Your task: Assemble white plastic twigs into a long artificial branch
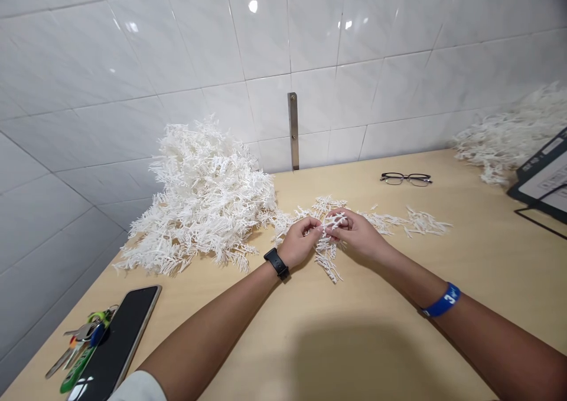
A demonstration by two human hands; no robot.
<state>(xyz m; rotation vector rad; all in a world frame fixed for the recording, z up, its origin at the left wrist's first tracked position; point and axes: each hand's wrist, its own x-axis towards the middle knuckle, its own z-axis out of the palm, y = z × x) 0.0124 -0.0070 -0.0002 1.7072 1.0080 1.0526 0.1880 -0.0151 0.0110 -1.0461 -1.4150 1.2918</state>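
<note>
Above the wood-grain tabletop (266, 359), the left hand (300, 241) and right hand (358, 231) pinch a white branching sprig (337, 219), fingertips nearly closed, partly covering it. Loose sprigs (328, 266) beneath are partly hidden. Far right, a black-edged item (543, 179), cut off, remains unidentifiable.

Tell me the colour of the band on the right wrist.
Blue with white markings; the wristband shows in the head view.
</note>
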